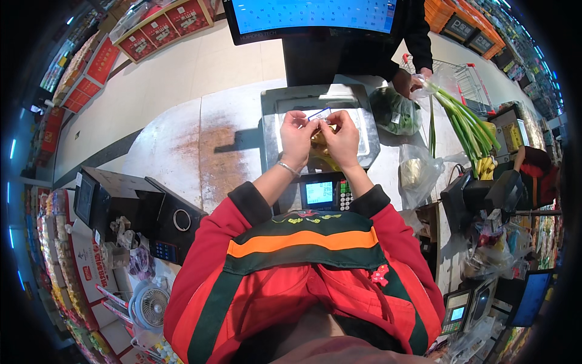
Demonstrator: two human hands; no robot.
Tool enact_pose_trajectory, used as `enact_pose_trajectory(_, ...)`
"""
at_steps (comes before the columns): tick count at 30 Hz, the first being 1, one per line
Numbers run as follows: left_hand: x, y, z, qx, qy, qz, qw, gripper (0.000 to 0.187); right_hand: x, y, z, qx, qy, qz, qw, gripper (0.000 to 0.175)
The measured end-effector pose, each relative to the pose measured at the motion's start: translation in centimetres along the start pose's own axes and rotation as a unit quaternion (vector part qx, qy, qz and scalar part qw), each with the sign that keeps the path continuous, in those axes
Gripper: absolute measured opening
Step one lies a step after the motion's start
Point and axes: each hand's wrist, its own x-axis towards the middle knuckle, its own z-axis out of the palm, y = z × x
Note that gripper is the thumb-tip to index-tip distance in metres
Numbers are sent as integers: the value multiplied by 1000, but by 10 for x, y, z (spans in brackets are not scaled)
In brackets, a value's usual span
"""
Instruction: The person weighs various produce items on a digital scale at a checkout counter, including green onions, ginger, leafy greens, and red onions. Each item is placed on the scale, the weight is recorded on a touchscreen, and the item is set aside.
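Both my hands hold a small label with a blue edge point(319, 114) between their fingertips, above the metal platform of a weighing scale point(277, 159). My left hand point(295, 136) grips its left side, and my right hand point(341, 136) its right side. Below my hands, partly hidden by them, something yellowish in clear plastic lies on the platform. The scale's lit display point(319, 193) and keypad point(345, 194) are near my wrists. Right of the scale sit a clear bag of green vegetables point(396, 111) and a plastic bag with a pale item point(414, 173).
Another person's hands point(407, 83) hold bagged green onions point(466, 120) at the right. A touch monitor point(313, 18) stands beyond the scale. Black devices point(177, 218) stand at the left, a shopping cart point(473, 82) behind the onions, and a white fan point(152, 305) at lower left.
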Motion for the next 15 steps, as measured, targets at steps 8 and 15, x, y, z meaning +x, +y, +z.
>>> enact_pose_trajectory(8,9,5,-8,159,-64,99,980,24,25,20,-21,235,-276,137,922,23)
enact_pose_trajectory(15,21,47,-24,227,-113,69,965,28,12,76,-29,432,-115,172,878,15)
